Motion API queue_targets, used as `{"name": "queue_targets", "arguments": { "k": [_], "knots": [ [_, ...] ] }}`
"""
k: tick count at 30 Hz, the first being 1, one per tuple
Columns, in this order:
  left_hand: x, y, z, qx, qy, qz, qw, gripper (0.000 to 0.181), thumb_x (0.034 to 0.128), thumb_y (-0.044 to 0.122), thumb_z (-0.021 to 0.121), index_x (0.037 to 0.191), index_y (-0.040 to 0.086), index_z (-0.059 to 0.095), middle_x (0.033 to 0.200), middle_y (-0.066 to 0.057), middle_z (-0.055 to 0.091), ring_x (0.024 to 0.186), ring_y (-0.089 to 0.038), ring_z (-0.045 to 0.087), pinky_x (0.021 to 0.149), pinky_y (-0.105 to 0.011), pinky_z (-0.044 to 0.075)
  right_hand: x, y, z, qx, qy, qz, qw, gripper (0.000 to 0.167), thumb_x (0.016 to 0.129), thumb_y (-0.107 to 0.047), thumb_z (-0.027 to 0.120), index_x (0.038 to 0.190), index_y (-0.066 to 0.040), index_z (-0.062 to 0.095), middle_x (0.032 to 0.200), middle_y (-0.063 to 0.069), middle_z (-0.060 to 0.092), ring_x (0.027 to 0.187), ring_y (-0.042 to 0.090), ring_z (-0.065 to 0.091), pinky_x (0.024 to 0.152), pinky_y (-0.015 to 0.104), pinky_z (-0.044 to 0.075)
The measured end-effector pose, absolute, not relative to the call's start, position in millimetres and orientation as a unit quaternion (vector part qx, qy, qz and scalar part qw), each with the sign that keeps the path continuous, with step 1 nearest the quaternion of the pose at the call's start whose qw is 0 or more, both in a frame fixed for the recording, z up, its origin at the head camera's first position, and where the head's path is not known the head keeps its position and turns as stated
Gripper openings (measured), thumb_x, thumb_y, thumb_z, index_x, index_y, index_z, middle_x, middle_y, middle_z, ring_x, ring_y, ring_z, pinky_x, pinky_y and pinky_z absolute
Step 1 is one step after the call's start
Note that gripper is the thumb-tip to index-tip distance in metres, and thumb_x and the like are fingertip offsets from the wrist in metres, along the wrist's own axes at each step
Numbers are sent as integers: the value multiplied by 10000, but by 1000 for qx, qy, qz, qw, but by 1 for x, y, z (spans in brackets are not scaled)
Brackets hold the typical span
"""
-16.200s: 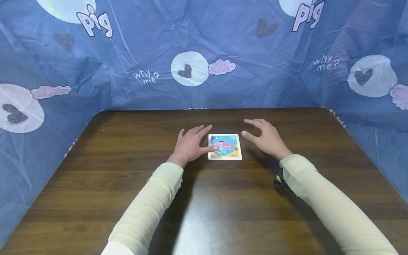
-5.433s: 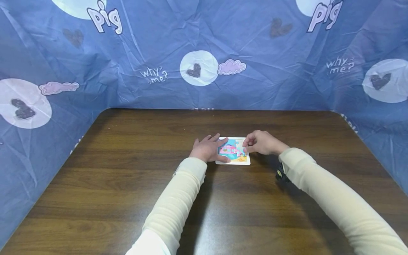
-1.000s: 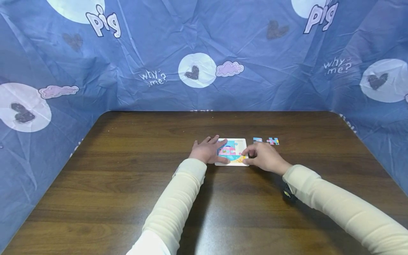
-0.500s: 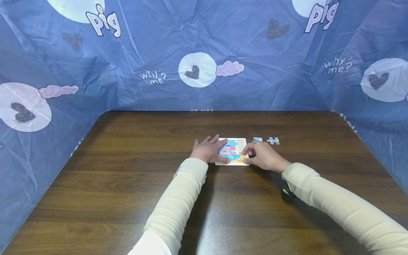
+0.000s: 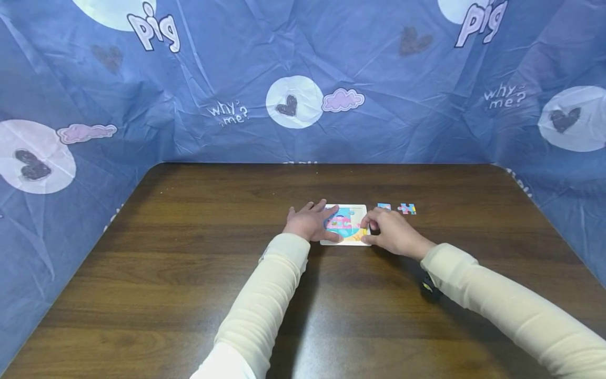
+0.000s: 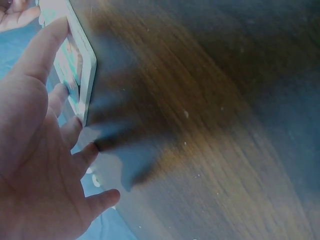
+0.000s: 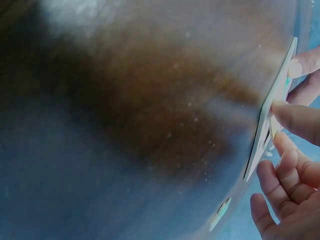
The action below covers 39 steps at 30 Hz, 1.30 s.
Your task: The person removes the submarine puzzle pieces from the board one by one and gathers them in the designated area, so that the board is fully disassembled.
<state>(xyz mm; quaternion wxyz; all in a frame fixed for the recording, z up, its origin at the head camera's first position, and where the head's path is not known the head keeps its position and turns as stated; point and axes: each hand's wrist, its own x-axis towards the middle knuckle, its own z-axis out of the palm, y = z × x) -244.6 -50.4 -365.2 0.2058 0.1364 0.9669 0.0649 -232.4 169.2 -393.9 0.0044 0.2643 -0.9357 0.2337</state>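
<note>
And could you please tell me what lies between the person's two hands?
In the head view, the white-framed puzzle lies between the left hand and the right hand; each hand overlaps one side of it.

Reads “pig” [image 5: 153,27] on the blue cloth [image 5: 303,58] toward ten-thirty and one-thirty, “why me?” [image 5: 229,112] toward ten-thirty and two o'clock.
</note>
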Motion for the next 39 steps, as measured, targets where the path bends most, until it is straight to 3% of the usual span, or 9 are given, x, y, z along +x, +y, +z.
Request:
{"name": "queue_targets", "arguments": {
  "k": [11, 22, 30, 39],
  "knots": [
    [-244, -47, -366, 136, 965, 71, 210, 839, 940, 591, 636, 1629, 372, 210, 1705, 43, 117, 1560, -248, 128, 1234, -582, 100, -233, 174, -390, 277, -940, 201, 1, 317, 763, -182, 898, 971, -50, 697, 789, -1, 509, 719, 150, 472, 674, 342, 387],
    [-244, -47, -366, 134, 964, 78, 215, 842, 939, 595, 636, 1629, 370, 209, 1706, 38, 111, 1561, -254, 117, 1232, -590, 95, -233, 173, -381, 305, -942, 134, 44, 351, 711, -264, 923, 949, -105, 720, 797, -12, 576, 772, 148, 530, 819, 433, 435],
    [-243, -52, -367, 143, 965, 83, 204, 841, 941, 577, 642, 1632, 345, 222, 1706, 22, 124, 1559, -267, 131, 1224, -602, 125, -236, 182, -380, 288, -941, 175, 34, 300, 756, -256, 907, 980, -121, 759, 859, -25, 624, 844, 184, 603, 858, 495, 442],
    [-245, -52, -368, 147, 963, 93, 206, 844, 940, 561, 654, 1632, 339, 225, 1706, 20, 122, 1561, -269, 118, 1222, -611, 114, -243, 215, -375, 235, -936, 262, 8, 292, 810, -210, 877, 1065, -117, 769, 982, 90, 642, 926, 275, 591, 844, 469, 442]
  ]
}}
